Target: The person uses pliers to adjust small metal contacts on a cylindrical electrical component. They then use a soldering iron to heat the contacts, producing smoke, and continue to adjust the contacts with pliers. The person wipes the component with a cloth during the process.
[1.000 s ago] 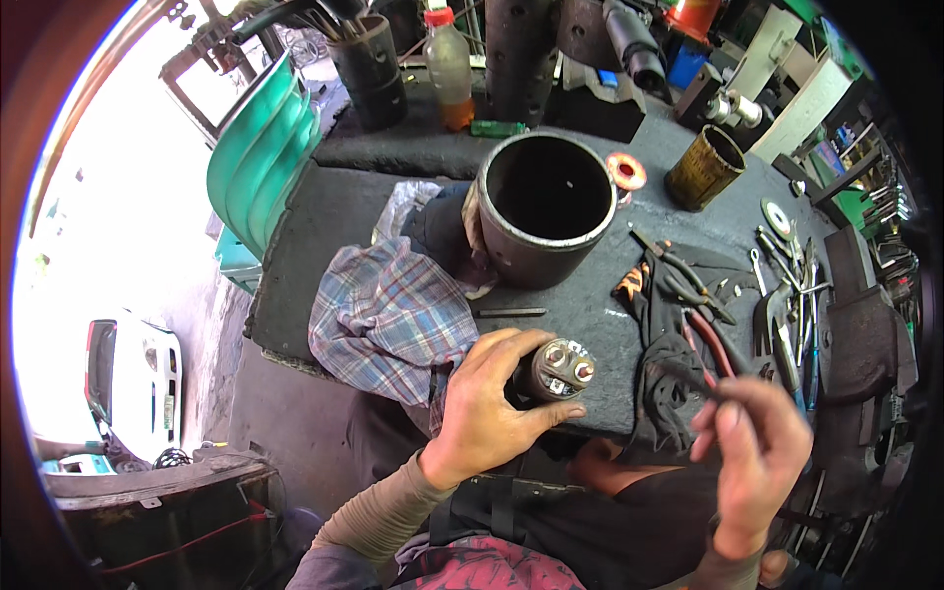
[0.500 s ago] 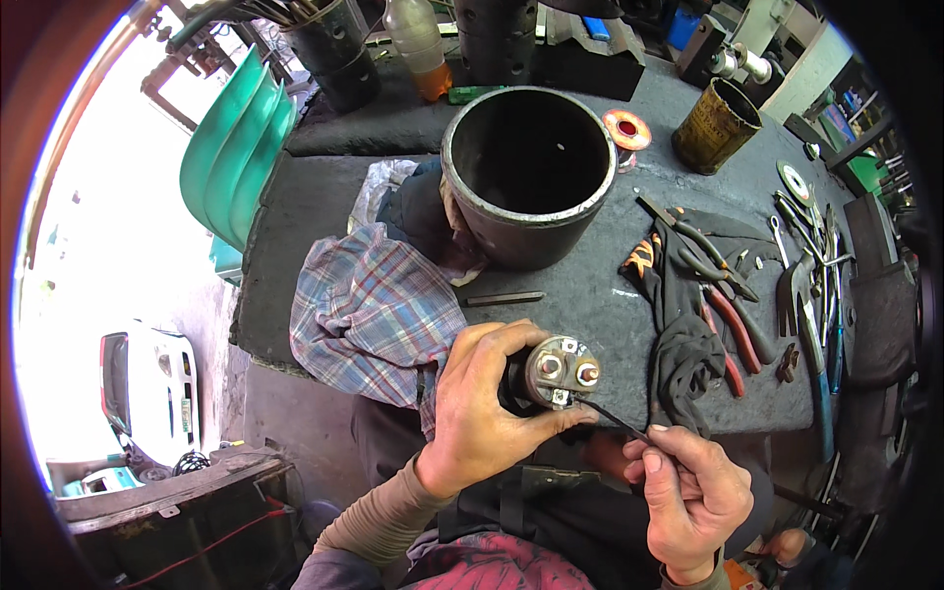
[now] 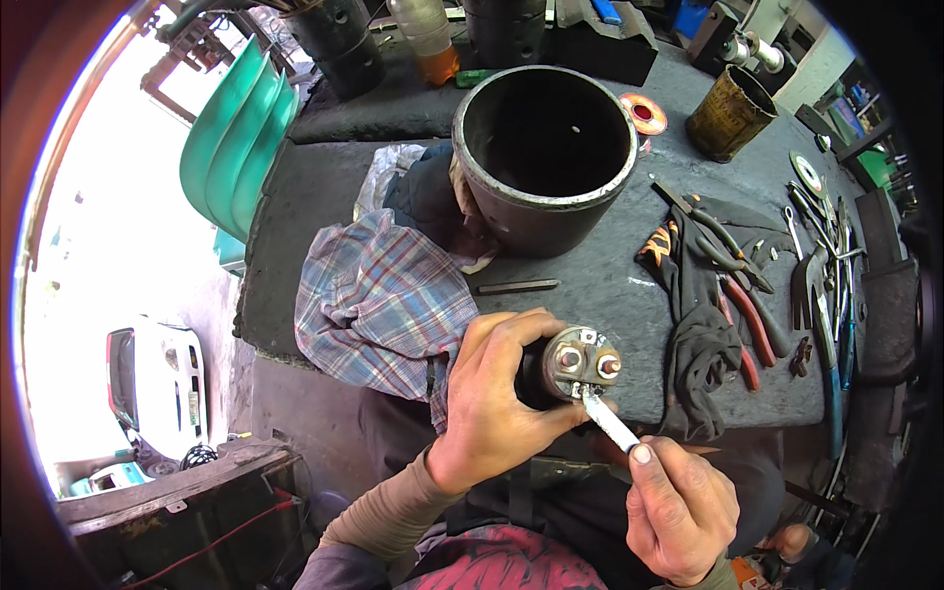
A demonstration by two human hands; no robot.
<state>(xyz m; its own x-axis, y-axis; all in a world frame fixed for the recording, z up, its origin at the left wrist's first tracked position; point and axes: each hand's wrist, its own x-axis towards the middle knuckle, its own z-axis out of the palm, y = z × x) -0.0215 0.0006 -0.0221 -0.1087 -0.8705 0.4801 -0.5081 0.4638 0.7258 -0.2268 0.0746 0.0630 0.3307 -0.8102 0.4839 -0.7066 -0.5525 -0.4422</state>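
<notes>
My left hand (image 3: 497,403) is wrapped round a starter solenoid (image 3: 588,362), holding it upright over the bench's front edge. Two threaded terminal posts with nuts stand on its round, dirty end cap, and small metal tabs sit at the cap's edges. Between thumb and fingers, my right hand (image 3: 683,506) pinches a thin flat metal blade (image 3: 612,425), whose face shines bright white. The blade's tip touches the near tab of the solenoid; its rear end is hidden in my fingers. Behind my left hand lies a plaid cloth (image 3: 383,305).
A wide dark metal cylinder (image 3: 551,211) stands mid-bench, with a short flat bar (image 3: 518,287) before it. To the right lie pliers (image 3: 747,315), a black cloth (image 3: 700,369) and several wrenches (image 3: 836,265). A rusty can (image 3: 728,118) and solder spool (image 3: 644,113) stand farther back.
The blade has turned, from a dark thin edge to a bright flat face, its tip still at the solenoid's near tab. The solenoid sits slightly farther right in view.
</notes>
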